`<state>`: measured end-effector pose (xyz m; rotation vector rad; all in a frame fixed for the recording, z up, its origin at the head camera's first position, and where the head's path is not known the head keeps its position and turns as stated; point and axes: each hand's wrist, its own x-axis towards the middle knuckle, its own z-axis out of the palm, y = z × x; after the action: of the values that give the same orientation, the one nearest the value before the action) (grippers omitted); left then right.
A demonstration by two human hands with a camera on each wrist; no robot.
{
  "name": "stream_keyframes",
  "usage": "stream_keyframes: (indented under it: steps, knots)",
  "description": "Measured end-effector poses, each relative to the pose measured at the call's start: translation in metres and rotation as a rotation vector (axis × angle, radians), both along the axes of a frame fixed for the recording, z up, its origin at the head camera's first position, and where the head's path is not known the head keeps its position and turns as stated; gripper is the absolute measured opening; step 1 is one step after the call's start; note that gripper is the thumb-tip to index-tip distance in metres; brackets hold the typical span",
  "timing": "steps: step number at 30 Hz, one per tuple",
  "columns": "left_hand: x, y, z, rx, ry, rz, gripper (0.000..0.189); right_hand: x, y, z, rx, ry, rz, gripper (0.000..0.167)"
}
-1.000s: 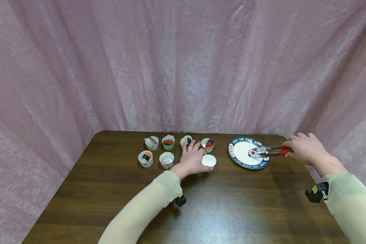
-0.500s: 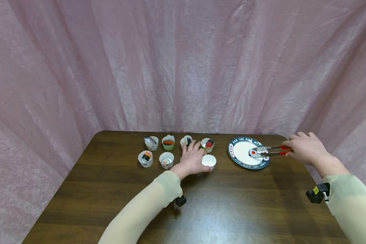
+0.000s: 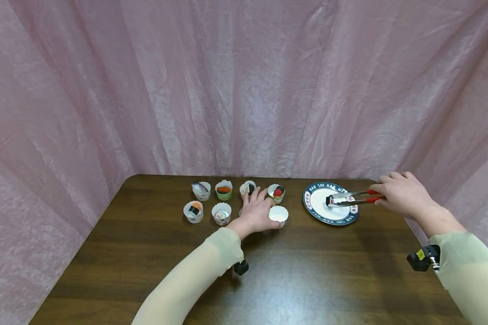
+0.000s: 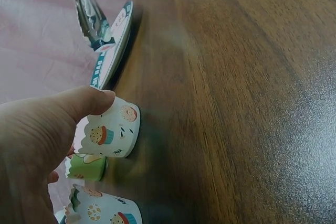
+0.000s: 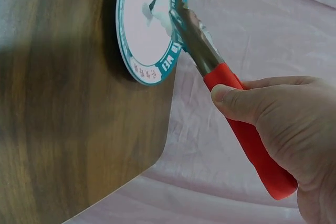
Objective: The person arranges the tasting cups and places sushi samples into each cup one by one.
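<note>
In the head view my right hand (image 3: 404, 192) grips the red handles of metal tongs (image 3: 351, 200). Their tips pinch a small sushi roll (image 3: 329, 201), black and white, over the round plate (image 3: 320, 216) with a dark lettered rim. The right wrist view shows the thumb laid along the red handle (image 5: 252, 142). My left hand (image 3: 255, 214) holds a white paper baking cup (image 3: 279, 216) at its side, the thumb on the near wall. A cupcake print marks this cup (image 4: 113, 132) in the left wrist view. The left fingers' far side is partly hidden.
Several paper cups hold sushi pieces: a silvery one (image 3: 200, 187), an orange-topped one (image 3: 224, 189), a red and black one (image 3: 277, 193), an orange and black one (image 3: 194, 209), and a pale one (image 3: 221, 215). A pink curtain (image 3: 244, 90) hangs behind the wooden table (image 3: 293, 280).
My right hand and the tongs have moved slightly left, and the sushi roll has turned, now showing a dark side instead of its red centre. The left hand has stayed still.
</note>
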<state>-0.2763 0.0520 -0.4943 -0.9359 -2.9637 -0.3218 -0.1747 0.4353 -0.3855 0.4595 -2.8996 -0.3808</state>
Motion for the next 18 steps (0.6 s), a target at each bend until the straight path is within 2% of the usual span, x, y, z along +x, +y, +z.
stream_keyframes:
  steps: [12,18]
  knots:
    - [0.0,0.001,-0.002,0.021,-0.015,0.003,0.059,0.001,-0.016,0.008,-0.005,0.072,0.083,0.031]
    - [-0.001,0.003,-0.003,0.025,-0.031,0.004,0.06,0.0,-0.038,0.016,-0.022,0.131,0.182,0.032]
